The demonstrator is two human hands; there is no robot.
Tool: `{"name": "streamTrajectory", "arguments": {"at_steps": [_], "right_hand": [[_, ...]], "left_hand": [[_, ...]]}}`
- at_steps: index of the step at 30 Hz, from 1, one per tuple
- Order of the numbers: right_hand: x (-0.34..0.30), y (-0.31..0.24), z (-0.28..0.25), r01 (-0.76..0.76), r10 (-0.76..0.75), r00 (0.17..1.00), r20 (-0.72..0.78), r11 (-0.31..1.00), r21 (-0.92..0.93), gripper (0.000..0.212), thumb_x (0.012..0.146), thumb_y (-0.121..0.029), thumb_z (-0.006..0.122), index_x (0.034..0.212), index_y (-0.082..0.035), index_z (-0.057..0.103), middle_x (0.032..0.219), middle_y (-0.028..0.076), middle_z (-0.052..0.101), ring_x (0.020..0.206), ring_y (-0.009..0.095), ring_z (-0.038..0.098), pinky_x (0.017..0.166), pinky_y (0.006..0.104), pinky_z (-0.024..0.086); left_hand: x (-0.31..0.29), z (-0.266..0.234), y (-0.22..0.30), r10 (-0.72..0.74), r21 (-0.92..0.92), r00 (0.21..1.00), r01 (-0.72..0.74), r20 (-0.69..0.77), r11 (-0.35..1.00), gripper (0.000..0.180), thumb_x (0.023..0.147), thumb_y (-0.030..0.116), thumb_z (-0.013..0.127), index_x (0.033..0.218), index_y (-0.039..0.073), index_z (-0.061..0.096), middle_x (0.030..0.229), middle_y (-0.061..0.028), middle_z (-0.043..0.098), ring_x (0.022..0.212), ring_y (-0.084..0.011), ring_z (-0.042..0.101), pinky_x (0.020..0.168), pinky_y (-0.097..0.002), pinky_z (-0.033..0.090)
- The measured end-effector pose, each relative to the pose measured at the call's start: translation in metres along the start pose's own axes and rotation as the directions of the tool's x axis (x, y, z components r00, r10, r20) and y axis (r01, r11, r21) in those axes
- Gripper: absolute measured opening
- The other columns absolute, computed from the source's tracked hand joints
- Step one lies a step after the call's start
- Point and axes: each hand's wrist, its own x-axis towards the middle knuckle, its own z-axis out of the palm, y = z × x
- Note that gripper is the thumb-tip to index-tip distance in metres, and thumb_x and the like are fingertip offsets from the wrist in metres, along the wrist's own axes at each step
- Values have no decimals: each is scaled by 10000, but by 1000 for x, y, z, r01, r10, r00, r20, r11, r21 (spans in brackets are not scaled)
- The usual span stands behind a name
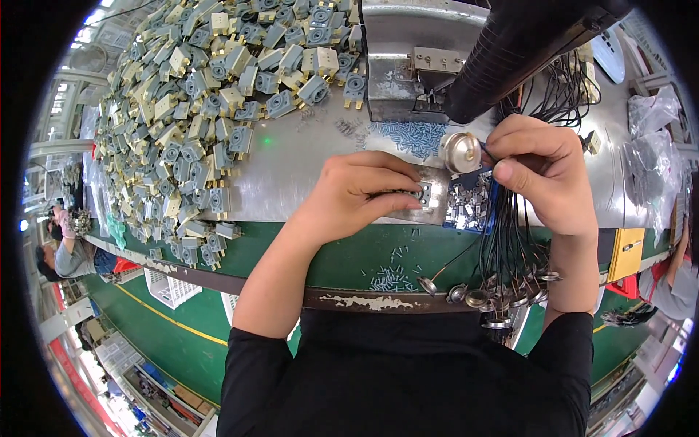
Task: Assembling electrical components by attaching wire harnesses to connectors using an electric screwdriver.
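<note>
My left hand (360, 191) is closed at a small metal plate (437, 188), its thumb and fingers pinched round a small dark grey block with holes (424, 192), mostly hidden by the fingertips. Raised to the right, my right hand (542, 171) pinches the lead of a round silver metal cap (460, 151). The cap hangs over the plate's right side, by the fingertips. Just below it lies a blue tray (470, 206) of small metal parts. A pile of small blue screws (413, 137) sits behind my left fingers.
A large heap of grey and cream plug housings (211, 95) covers the left of the bench. A black tool arm (517, 58) leans over a metal machine (397, 65). Black leads with metal caps (502, 291) hang over the front edge. Loose screws (393, 279) lie nearby.
</note>
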Motion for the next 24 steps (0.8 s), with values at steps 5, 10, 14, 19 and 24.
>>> {"name": "streamTrajectory", "arguments": {"at_steps": [5,10,14,19,24], "right_hand": [[1,-2,0,-151,151,988,-30,988,22,197,870,-67,835,982,74,755,984,113,676,861,151,625,740,257,489],[1,2,1,-16,15,1000,-9,999,-48,132,920,8,777,1041,61,773,953,61,704,829,71,618,704,217,481],[1,1,4,-46,45,999,-8,999,-27,133,921,3,779,1042,59,776,951,61,707,833,71,620,710,216,482],[1,0,5,-105,105,994,-15,994,-1,175,879,-18,816,1020,70,763,1000,98,690,835,118,618,713,231,482],[1,2,7,-77,77,997,1,996,-33,150,912,-10,790,1052,42,784,963,47,716,808,59,603,686,220,463]], "left_hand": [[-1,0,1,-15,-24,1000,15,12,1000,260,778,27,868,1034,30,823,1048,-132,781,964,-253,757,824,-346,609],[-1,0,-1,-5,-4,1000,5,11,1000,261,790,18,858,1049,30,824,1060,-140,778,970,-254,754,833,-343,606],[0,0,3,-42,-32,999,43,26,999,265,802,14,848,1066,33,825,1057,-142,773,966,-256,747,840,-351,600],[1,-2,3,-23,-6,998,23,57,1000,280,798,23,857,1076,34,824,1046,-140,765,966,-251,740,843,-357,594],[0,-2,1,25,27,999,-26,23,999,259,821,104,867,1069,51,818,1071,-102,771,891,-210,743,786,-330,602]]}}
